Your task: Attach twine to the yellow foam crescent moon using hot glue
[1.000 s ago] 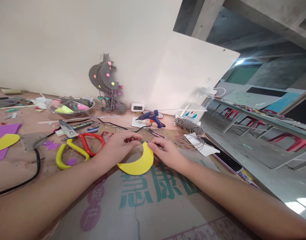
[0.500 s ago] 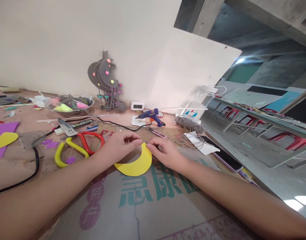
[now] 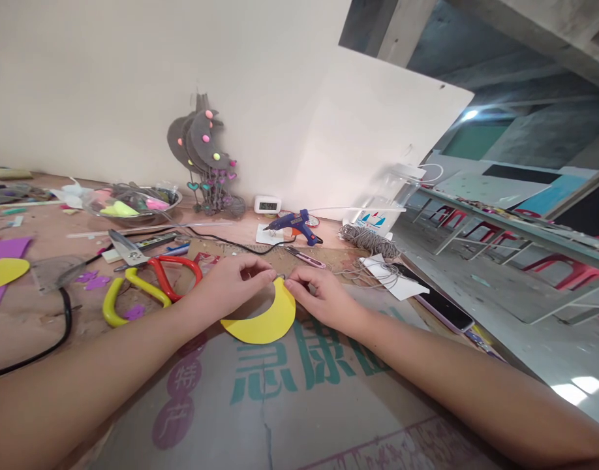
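Observation:
A yellow crescent [image 3: 267, 326], cut from a flat sheet, lies on the printed board [image 3: 221, 418] with its upper tip between my hands. My right hand [image 3: 316, 294] pinches the crescent at that tip. On the other side of the tip, my left hand [image 3: 241, 281] has thumb and forefinger pressed together; what they hold is hidden. A small grey bit, perhaps cord, shows at the tip between my fingertips. The crescent's other horn is behind my left wrist.
Scissors [image 3: 177, 277] with red and yellow handles lie left of my hands. Behind are a blue glue gun [image 3: 297, 226], a small clock [image 3: 267, 204] and a bowl [image 3: 133, 209] of craft pieces. Grey cord [image 3: 370, 241] and a phone [image 3: 441, 307] lie right. Grey moon ornaments [image 3: 199, 147] hang against the wall.
My hands stay at the crescent's tip with almost the same grip. The whole view has shifted slightly, so things appear a little further left.

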`<state>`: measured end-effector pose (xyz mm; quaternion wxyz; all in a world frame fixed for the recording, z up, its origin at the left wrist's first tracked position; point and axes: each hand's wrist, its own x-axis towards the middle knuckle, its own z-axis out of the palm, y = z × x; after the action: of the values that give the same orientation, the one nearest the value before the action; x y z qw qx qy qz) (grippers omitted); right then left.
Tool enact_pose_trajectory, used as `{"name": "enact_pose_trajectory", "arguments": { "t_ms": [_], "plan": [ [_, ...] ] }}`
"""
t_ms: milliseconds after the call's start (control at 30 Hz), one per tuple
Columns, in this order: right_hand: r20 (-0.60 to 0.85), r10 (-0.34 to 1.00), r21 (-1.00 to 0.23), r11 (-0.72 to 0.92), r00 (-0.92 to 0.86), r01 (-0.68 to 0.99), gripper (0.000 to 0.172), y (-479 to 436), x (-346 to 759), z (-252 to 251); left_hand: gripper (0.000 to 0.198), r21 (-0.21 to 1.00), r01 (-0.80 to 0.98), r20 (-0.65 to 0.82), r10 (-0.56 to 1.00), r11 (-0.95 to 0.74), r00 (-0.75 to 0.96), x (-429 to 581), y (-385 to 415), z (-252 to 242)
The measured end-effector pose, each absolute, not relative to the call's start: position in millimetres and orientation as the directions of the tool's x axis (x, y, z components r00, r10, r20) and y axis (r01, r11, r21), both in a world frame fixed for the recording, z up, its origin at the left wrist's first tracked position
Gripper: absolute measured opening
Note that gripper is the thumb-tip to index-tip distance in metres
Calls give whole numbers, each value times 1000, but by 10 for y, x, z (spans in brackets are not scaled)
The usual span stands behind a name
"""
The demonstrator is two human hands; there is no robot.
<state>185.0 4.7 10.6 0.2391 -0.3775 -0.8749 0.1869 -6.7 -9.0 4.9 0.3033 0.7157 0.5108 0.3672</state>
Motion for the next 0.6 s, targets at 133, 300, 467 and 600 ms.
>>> {"name": "enact_pose_trajectory", "arguments": {
  "t_ms": [133,300,467,600],
  "plan": [
    [277,750,-518,643,-600,564,27,50,1850,105,30,789,544,211,957,-286,198,-56,-96,62],
    [260,777,-545,609,-574,576,28,49,1847,126,36,795,510,246,943,-328,223,-78,-85,62],
    [279,773,-544,616,-569,570,28,36,1840,133,39,794,526,273,952,-304,137,-114,-42,10],
    [275,774,-544,614,-571,571,27,36,1839,140,36,799,539,253,962,-268,104,-114,-42,16]
  ]
}}
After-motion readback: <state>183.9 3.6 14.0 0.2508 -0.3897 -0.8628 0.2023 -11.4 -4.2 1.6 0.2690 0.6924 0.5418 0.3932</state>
